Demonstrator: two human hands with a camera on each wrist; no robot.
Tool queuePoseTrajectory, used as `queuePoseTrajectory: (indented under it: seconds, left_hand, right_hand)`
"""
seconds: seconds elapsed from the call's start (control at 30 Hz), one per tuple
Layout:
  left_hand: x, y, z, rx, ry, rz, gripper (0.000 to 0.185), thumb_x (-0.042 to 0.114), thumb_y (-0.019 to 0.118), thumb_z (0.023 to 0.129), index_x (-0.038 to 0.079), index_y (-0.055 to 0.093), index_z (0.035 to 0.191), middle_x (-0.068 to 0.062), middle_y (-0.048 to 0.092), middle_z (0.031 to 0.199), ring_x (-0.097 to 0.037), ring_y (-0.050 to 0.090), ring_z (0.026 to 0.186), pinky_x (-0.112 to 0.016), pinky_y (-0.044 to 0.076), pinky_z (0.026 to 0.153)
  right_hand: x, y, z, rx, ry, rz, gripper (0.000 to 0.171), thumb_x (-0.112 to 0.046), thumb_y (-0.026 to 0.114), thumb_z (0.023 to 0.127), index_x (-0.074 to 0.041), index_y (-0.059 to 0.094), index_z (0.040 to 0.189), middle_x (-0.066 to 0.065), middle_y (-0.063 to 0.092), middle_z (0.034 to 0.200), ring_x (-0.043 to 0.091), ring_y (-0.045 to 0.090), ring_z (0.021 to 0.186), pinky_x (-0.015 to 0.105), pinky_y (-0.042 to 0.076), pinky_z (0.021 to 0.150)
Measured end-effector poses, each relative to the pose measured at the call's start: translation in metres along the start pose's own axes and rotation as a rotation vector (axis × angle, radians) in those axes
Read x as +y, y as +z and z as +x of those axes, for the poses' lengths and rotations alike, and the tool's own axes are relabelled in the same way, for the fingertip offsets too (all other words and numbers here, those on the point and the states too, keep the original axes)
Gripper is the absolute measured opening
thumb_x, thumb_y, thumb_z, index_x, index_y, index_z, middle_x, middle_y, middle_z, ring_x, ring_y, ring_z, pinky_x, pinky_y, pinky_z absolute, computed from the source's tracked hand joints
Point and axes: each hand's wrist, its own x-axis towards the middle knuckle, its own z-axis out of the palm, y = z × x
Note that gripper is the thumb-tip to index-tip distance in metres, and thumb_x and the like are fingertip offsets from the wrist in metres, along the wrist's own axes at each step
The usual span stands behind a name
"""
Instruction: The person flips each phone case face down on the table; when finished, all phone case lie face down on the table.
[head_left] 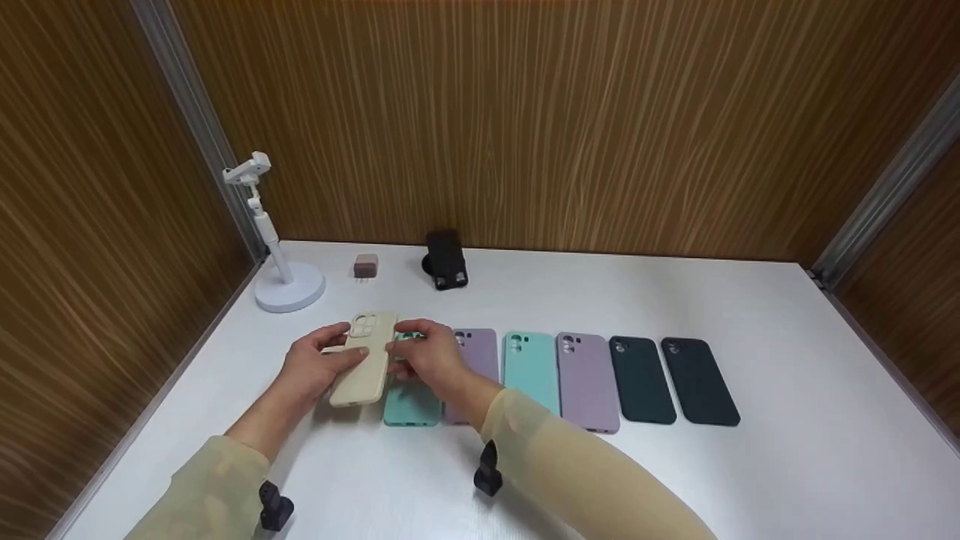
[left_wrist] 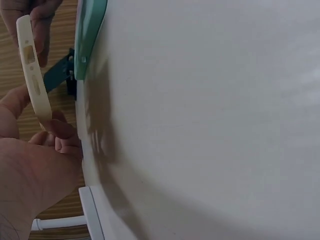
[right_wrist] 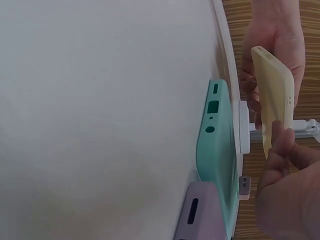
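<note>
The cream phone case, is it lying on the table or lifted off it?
Lifted. Both hands, left hand and right hand, hold the cream case clear of the table, above the row's teal case.

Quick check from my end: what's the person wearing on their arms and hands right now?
Both hands are bare: the left hand and the right hand show no gloves, rings or watch. Both forearms are covered by thin, pale yellow sleeves that end just short of the wrists. A small black mount sits under the right forearm, another under the left.
</note>
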Motion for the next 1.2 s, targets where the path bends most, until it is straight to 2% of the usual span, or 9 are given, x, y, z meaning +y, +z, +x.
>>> queuePoseTrajectory:
  seconds: [0.2,0.37,0.5,0.63,0.77,1.0,1.2]
  left_hand:
    - [-0.004,-0.005,0.001,0.019,0.004,0.032,0.072,0.018,0.078,0.098,0.004,0.044,0.160,-0.020,0.049,0.152,-0.029,0.053,0.124,-0.019,0.050,0.084]
    - [-0.008,-0.009,0.001,0.027,0.020,0.054,0.073,0.016,0.079,0.097,0.001,0.043,0.160,-0.022,0.049,0.150,-0.029,0.053,0.121,-0.019,0.050,0.082]
    - [-0.010,-0.011,0.000,0.022,0.022,0.071,0.075,0.017,0.079,0.097,0.001,0.042,0.160,-0.023,0.049,0.151,-0.031,0.053,0.126,-0.019,0.050,0.082]
    - [-0.013,-0.012,0.001,0.009,0.016,0.083,0.076,0.018,0.079,0.098,0.001,0.041,0.161,-0.024,0.048,0.154,-0.034,0.052,0.131,-0.018,0.050,0.083]
    - [-0.016,-0.011,0.002,0.000,0.009,0.087,0.074,0.017,0.078,0.098,0.001,0.042,0.160,-0.023,0.048,0.152,-0.032,0.054,0.129,-0.018,0.051,0.082]
    - [-0.019,-0.011,0.003,-0.009,-0.009,0.112,0.075,0.018,0.079,0.098,0.002,0.041,0.161,-0.021,0.049,0.151,-0.029,0.053,0.126,-0.019,0.049,0.085]
    - [-0.019,-0.010,0.004,-0.006,-0.009,0.138,0.076,0.020,0.079,0.097,0.002,0.041,0.160,-0.022,0.049,0.151,-0.029,0.051,0.125,-0.021,0.048,0.087]
  right_hand:
    - [0.005,0.005,0.002,-0.024,-0.031,-0.134,0.047,-0.004,0.076,0.097,-0.008,0.066,0.142,0.003,0.077,0.101,0.014,0.072,0.078,0.027,0.061,0.071]
    - [0.010,0.008,0.002,-0.072,-0.101,-0.292,0.059,-0.005,0.081,0.093,-0.007,0.061,0.149,0.000,0.077,0.113,0.012,0.072,0.098,0.029,0.060,0.084]
    - [0.011,0.008,0.001,-0.083,-0.158,-0.405,0.064,-0.008,0.084,0.092,-0.007,0.059,0.151,0.000,0.075,0.121,0.014,0.069,0.111,0.029,0.057,0.094]
    - [0.013,0.009,0.001,-0.089,-0.156,-0.436,0.067,-0.009,0.085,0.091,-0.009,0.058,0.152,0.000,0.073,0.125,0.016,0.068,0.115,0.032,0.056,0.099]
    - [0.015,0.009,0.002,-0.091,-0.143,-0.440,0.067,-0.008,0.085,0.091,-0.008,0.058,0.152,0.003,0.071,0.132,0.017,0.067,0.118,0.034,0.053,0.104]
    - [0.017,0.011,0.003,-0.083,-0.144,-0.510,0.065,-0.008,0.084,0.091,-0.008,0.059,0.151,0.002,0.066,0.143,0.015,0.055,0.137,0.036,0.043,0.116]
    - [0.017,0.012,0.004,-0.070,-0.131,-0.525,0.066,-0.009,0.085,0.090,-0.009,0.059,0.151,0.002,0.064,0.148,0.017,0.051,0.143,0.036,0.040,0.119]
